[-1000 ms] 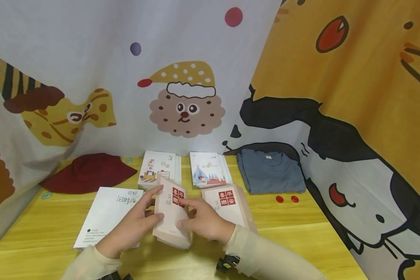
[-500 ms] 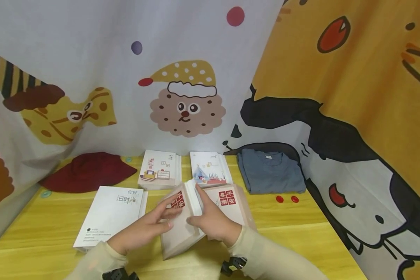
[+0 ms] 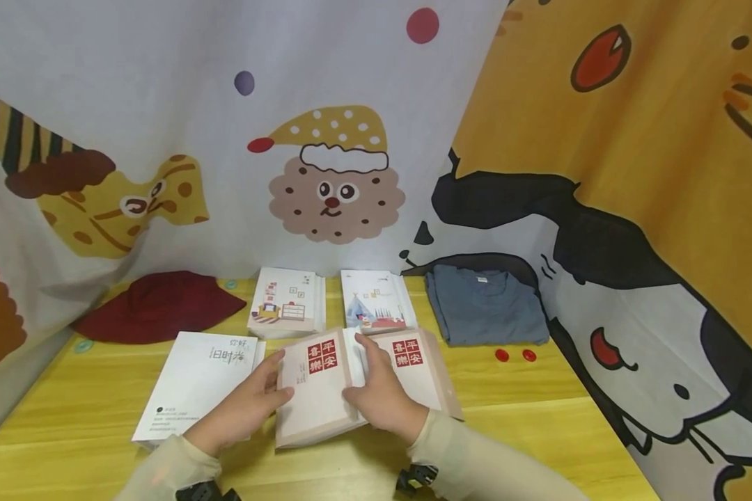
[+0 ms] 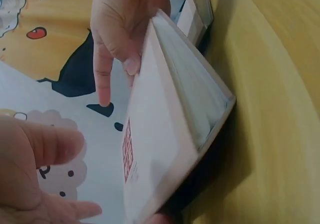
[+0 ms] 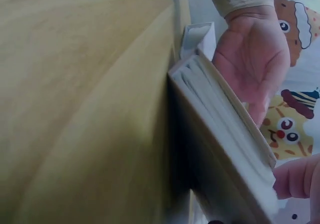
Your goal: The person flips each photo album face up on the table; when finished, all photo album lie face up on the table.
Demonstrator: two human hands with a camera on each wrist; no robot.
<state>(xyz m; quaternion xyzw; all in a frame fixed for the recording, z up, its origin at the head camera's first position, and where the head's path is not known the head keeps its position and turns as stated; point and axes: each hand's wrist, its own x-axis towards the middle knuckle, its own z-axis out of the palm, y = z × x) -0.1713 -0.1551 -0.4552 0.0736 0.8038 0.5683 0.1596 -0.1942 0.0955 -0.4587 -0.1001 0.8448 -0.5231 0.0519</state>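
A thick pale pink book with a red four-character block on its cover is held tilted above the table, front towards me. My right hand grips its right side near the white page edges, thumb in front and index finger extended upward. At the left edge my left hand holds it, thumb by the cover and other fingers partly hidden. White layered pages of the book show in the right wrist view, beside the left palm. A matching pink book lies right behind the right hand.
On the yellow wood-look table lie a white book left, two illustrated white books at the back, a dark red hat, a folded blue-grey garment and red discs. A cartoon-print curtain hangs behind.
The held pink book has turned, from cover-front through a spread-edge angle, to lie flatter with its whole cover showing. My left fingers moved off the cover to its left edge.
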